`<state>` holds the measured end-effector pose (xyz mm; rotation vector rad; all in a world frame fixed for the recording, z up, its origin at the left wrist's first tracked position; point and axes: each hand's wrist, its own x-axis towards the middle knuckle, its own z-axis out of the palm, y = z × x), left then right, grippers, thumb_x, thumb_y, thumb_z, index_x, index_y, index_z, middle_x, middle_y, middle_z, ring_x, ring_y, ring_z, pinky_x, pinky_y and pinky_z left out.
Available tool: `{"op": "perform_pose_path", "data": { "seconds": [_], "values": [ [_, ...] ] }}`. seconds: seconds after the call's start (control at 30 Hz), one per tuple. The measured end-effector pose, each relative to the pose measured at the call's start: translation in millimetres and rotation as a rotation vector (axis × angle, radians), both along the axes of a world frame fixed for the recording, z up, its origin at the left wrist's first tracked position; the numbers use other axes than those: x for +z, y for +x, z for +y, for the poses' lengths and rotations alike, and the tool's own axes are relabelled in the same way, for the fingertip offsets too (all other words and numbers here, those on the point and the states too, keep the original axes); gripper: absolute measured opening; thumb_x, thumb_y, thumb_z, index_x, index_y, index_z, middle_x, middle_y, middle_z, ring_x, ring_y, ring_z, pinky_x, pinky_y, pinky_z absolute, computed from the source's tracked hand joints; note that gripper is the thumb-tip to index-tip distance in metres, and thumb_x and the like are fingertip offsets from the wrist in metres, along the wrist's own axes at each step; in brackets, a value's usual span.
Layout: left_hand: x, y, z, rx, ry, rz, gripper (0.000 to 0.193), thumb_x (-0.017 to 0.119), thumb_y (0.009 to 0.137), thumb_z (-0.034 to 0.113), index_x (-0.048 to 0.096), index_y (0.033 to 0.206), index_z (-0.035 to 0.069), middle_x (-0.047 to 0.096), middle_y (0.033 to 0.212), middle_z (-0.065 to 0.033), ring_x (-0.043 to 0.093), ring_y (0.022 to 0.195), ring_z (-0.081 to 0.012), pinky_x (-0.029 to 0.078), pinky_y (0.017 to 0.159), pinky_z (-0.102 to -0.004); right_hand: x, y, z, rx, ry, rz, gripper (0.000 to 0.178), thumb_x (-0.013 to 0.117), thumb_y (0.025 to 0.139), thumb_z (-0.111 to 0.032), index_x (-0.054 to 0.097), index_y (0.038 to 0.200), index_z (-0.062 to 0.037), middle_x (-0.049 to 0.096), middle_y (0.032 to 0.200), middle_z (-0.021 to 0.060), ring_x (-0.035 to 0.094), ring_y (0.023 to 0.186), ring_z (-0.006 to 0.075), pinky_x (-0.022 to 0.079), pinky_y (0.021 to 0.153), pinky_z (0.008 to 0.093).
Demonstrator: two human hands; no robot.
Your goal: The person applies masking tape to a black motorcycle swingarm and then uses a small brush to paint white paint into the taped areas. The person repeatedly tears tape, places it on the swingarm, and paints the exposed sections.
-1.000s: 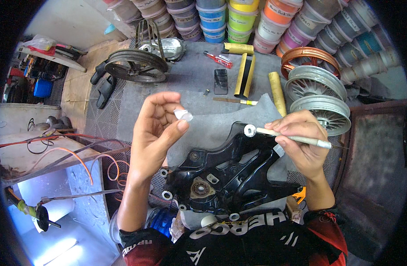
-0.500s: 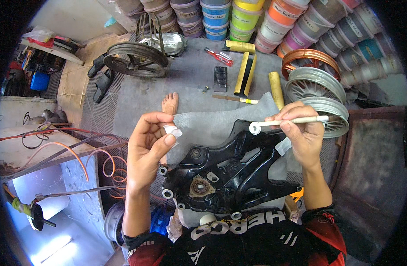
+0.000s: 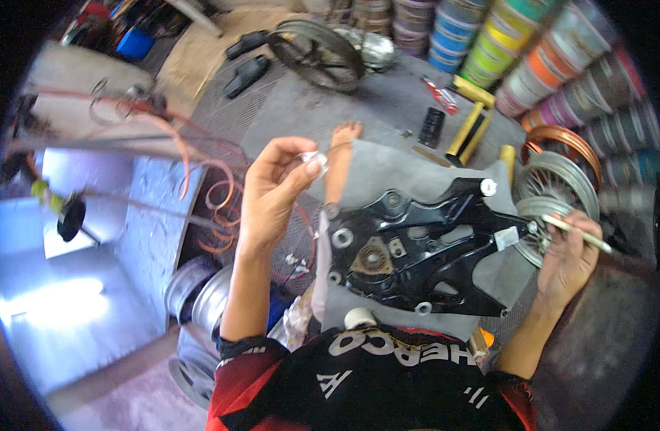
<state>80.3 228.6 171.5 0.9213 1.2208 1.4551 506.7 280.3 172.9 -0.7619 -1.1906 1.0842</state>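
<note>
A small crumpled scrap of white tape is pinched between the thumb and finger of my left hand, raised beyond the upper left of a glossy black motorcycle part. My right hand, at the part's right end, grips a slim cream pen-like tool; its exact kind is not clear. The part lies flat, with a round bearing in its left half. White covering sits on its upper lug, and a white tape patch sticks to its right arm.
Grey sheeting lies under the part. A white tape roll is close to my body. Wheel rims stand at right, stacked paint tubs behind. Orange coiled hose hangs at left. A dark wheel lies farther off.
The head view has turned, shifting the scene rightward. My right hand has moved away from the upper lug to the part's right end. My left hand still holds the tape scrap.
</note>
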Motion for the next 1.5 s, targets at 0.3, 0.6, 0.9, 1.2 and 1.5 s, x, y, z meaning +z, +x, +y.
{"op": "perform_pose_path", "data": {
  "seconds": [0.3, 0.6, 0.9, 1.2, 1.5],
  "values": [
    [-20, -43, -93, 0.280, -0.197, 0.055, 0.018, 0.074, 0.091, -0.001, 0.070, 0.108, -0.004, 0.071, 0.103, -0.0062, 0.066, 0.093, -0.0117, 0.053, 0.086, -0.0249, -1, 34, -27, -0.028, -0.006, 0.025, 0.017, 0.057, 0.106, -0.011, 0.059, 0.119, -0.0012, 0.058, 0.119, 0.0152, 0.066, 0.112, 0.0280, 0.059, 0.097, 0.0370],
    [-39, -71, -178, 0.221, -0.246, 0.194, 0.018, 0.076, 0.091, 0.006, 0.074, 0.109, 0.002, 0.072, 0.107, -0.0043, 0.066, 0.093, -0.0117, 0.053, 0.085, -0.0253, 0, 64, -31, 0.043, 0.023, -0.003, 0.020, 0.052, 0.108, -0.012, 0.061, 0.122, -0.0004, 0.060, 0.125, 0.0170, 0.064, 0.119, 0.0305, 0.052, 0.106, 0.0396],
    [-42, -42, -237, -0.164, -0.596, 0.198, 0.043, 0.076, 0.086, 0.003, 0.066, 0.128, 0.003, 0.066, 0.120, -0.0105, 0.069, 0.095, -0.0140, 0.056, 0.086, -0.0290, -11, 90, -28, -0.025, 0.008, 0.004, 0.021, 0.050, 0.109, -0.012, 0.060, 0.121, 0.0011, 0.063, 0.131, 0.0203, 0.062, 0.125, 0.0342, 0.051, 0.109, 0.0434],
    [-41, -20, -242, -0.238, -0.721, 0.736, 0.064, 0.082, 0.079, 0.015, 0.061, 0.139, 0.017, 0.059, 0.125, -0.0195, 0.063, 0.116, -0.0311, 0.053, 0.099, -0.0396, -32, 112, -37, -0.085, -0.011, 0.020, 0.022, 0.049, 0.109, -0.011, 0.060, 0.123, 0.0019, 0.063, 0.132, 0.0208, 0.061, 0.124, 0.0332, 0.051, 0.108, 0.0443],
    [-20, -32, -228, -0.132, -0.627, 0.494, 0.025, 0.074, 0.093, 0.015, 0.075, 0.115, 0.003, 0.072, 0.098, -0.0056, 0.066, 0.094, -0.0130, 0.053, 0.088, -0.0300, -36, 148, -50, -0.083, 0.024, 0.003, 0.022, 0.046, 0.110, -0.009, 0.062, 0.121, 0.0020, 0.065, 0.129, 0.0203, 0.062, 0.122, 0.0321, 0.049, 0.110, 0.0468]
  ]
}}
